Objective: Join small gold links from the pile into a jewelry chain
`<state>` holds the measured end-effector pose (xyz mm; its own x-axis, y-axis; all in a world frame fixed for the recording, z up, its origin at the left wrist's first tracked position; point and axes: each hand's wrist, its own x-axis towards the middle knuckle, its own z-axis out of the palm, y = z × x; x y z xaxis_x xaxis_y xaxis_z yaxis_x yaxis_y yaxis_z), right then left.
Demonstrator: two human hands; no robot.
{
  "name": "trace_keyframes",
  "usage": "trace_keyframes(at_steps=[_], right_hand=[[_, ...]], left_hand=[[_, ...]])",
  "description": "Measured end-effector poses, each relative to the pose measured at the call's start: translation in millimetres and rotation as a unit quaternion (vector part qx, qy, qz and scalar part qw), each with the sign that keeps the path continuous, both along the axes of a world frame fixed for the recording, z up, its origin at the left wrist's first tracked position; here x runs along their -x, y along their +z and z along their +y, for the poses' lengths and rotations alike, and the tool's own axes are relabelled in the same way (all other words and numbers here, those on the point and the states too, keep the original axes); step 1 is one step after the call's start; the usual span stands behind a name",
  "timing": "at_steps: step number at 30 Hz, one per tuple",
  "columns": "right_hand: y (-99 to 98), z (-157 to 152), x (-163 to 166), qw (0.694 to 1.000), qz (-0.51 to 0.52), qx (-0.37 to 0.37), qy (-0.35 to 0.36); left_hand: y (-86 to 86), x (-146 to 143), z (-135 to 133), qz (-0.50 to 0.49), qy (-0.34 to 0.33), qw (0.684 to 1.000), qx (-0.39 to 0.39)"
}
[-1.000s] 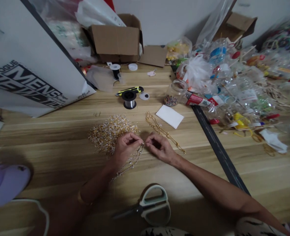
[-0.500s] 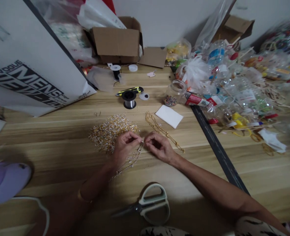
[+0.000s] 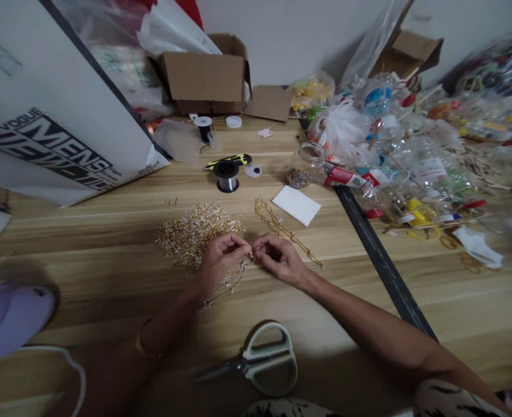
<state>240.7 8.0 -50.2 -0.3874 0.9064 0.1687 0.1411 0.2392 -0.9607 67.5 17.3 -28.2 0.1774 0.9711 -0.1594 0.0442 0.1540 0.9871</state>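
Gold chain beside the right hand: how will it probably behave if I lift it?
The gold chain probably hangs limp, because it lies in loose bends. It looks light, as its strands are thin. They lie close together, so might tangle.

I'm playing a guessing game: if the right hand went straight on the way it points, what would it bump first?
The right hand would probably bump the left hand, or the silvery chain at its tips; depth there is unclear.

My left hand (image 3: 221, 260) and right hand (image 3: 281, 259) are bare. One thin, gold-toned bracelet (image 3: 140, 346) encircles my left arm near the wrist. My garment (image 3: 449, 399): pale fabric, irregular black markings, visible at lower edge.
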Motion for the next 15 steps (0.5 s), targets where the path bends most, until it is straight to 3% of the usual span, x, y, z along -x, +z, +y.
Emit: trace_keyframes(at_steps=[5,11,15], right_hand=[[1.4,-1.5,-0.2,1.0,-0.009,0.006,0.005],[5.6,-2.0,-0.2,0.998,-0.034,-0.051,-0.026],[6.7,-1.4,0.7,0.998,-0.033,-0.05,-0.019]], left_hand=[[0.4,0.2,0.2,-0.005,0.003,1.0,0.001],[3.1,0.0,0.8,-0.004,0.009,1.0,0.002],[3.1,-0.6,0.0,-0.007,-0.003,1.0,-0.003]])
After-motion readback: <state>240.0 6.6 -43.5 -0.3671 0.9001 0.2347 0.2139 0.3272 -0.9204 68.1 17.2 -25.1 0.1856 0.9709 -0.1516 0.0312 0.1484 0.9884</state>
